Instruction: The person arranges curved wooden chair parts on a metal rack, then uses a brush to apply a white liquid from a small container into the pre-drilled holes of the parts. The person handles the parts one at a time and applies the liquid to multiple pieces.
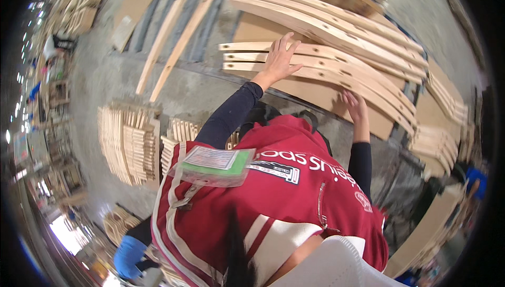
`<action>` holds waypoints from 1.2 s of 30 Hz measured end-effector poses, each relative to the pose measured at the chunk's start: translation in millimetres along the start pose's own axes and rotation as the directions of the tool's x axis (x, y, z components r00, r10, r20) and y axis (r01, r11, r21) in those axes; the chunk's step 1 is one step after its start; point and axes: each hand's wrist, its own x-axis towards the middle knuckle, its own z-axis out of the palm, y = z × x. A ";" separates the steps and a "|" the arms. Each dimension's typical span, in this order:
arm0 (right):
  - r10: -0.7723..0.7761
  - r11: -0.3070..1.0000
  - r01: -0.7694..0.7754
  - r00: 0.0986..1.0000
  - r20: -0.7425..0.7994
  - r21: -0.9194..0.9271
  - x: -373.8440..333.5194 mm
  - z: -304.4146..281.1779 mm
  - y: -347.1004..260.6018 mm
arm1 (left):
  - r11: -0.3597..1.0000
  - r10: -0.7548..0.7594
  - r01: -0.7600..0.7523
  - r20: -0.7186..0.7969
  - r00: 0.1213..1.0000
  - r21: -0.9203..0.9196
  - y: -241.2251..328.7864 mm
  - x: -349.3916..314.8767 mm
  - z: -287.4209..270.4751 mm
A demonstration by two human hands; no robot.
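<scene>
Several curved pale wooden rails with drilled holes (321,65) lie side by side on a brown cardboard sheet (310,91) in front of me. My left hand (281,62) rests on top of these rails toward their left end, its fingers spread. Along their near edge, toward the right end, is my right hand (356,109), palm up with the fingers apart and the fingertips beside the lowest rail. Neither hand is closed around a rail. Behind this group lies a second group of similar curved rails (326,21).
Two long wooden strips (181,37) lie on blue-grey bars (202,42) at the far left. Stacked slatted wooden parts (126,142) stand on the floor to my left. More curved pieces (434,142) are at the right, above a long board (428,229).
</scene>
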 end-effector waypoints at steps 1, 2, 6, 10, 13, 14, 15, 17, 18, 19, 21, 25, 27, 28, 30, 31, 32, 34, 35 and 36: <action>-0.004 1.000 0.003 0.999 -0.047 -0.017 -5.1 1.9 4.4 | 0.998 -0.049 0.050 -0.038 0.998 0.036 -20.0 -4.1 -17.3; 0.030 0.999 -0.029 0.999 -0.036 0.019 -12.7 2.0 10.0 | 0.993 -0.094 0.099 -0.075 0.993 0.064 -42.9 -10.8 -35.0; 0.120 0.991 -0.111 0.986 -0.119 0.080 -17.4 -7.1 38.2 | 0.936 -0.291 0.318 -0.177 0.940 0.152 -146.5 -39.2 -111.2; 0.157 0.987 -0.151 0.972 -0.177 0.047 -33.7 17.8 69.0 | 0.645 -0.637 0.655 -0.196 0.746 0.393 -271.9 -92.7 -152.3; 0.125 0.992 -0.129 0.973 -0.195 -0.007 -57.6 37.9 82.7 | 0.498 -0.818 0.760 -0.064 0.572 0.417 -321.7 -109.8 -156.0; 0.124 0.991 -0.131 0.975 -0.184 -0.028 -61.2 45.1 86.9 | 0.473 -0.844 0.759 -0.017 0.535 0.447 -340.3 -118.7 -153.2; 0.113 0.992 -0.121 0.981 -0.161 -0.044 -61.7 54.8 90.6 | 0.478 -0.827 0.740 -0.042 0.561 0.473 -357.1 -128.2 -145.8; 0.080 0.994 -0.091 0.985 -0.154 -0.065 -74.1 62.3 94.5 | 0.504 -0.823 0.740 -0.014 0.569 0.446 -374.6 -126.1 -138.0; 0.061 0.993 -0.075 0.986 -0.153 -0.086 -78.6 71.6 95.2 | 0.513 -0.837 0.761 0.033 0.547 0.398 -380.6 -121.1 -140.5; 0.049 0.996 -0.057 0.992 -0.118 -0.071 -79.1 77.3 97.8 | 0.525 -0.843 0.773 0.096 0.529 0.356 -382.4 -118.1 -140.5; 0.002 0.996 -0.008 0.997 -0.073 -0.089 -84.6 100.3 97.5 | 0.676 -0.736 0.721 0.100 0.669 0.150 -381.9 -128.0 -144.9; -0.131 0.943 0.138 0.990 0.042 -0.302 -107.7 201.7 85.8 | 0.731 -0.649 0.675 0.199 0.734 -0.104 -338.1 -136.9 -177.0; -0.164 0.893 0.203 0.978 0.130 -0.403 -118.0 265.1 74.5 | 0.694 -0.650 0.663 0.152 0.745 -0.281 -310.8 -144.4 -181.8; -0.159 0.854 0.237 0.967 0.200 -0.463 -112.1 290.9 74.5 | 0.728 -0.634 0.634 0.095 0.767 -0.261 -294.3 -138.6 -184.4; -0.250 0.806 0.433 0.867 0.432 -0.402 -107.7 336.4 78.2 | 0.782 -0.600 0.582 -0.017 0.800 -0.223 -253.7 -125.3 -195.6; -0.272 0.762 0.515 0.804 0.528 -0.393 -102.1 359.5 80.2 | 0.802 -0.559 0.525 -0.046 0.828 -0.283 -233.9 -115.0 -202.2; -0.347 0.700 0.641 0.690 0.635 -0.315 -107.7 390.2 79.0 | 0.816 -0.524 0.471 -0.085 0.848 -0.335 -214.1 -103.3 -210.5; -0.413 0.536 0.776 0.585 0.698 -0.333 -122.0 445.5 76.8 | 0.806 -0.475 0.343 -0.181 0.861 -0.483 -179.2 -80.6 -223.6; -0.454 0.442 0.827 0.540 0.708 -0.348 -127.3 466.8 77.9 | 0.773 -0.459 0.262 -0.224 0.860 -0.579 -161.9 -67.2 -225.6; -0.484 0.367 0.867 0.488 0.726 -0.337 -144.1 480.7 69.1 | 0.722 -0.442 0.169 -0.259 0.859 -0.671 -140.8 -50.7 -224.5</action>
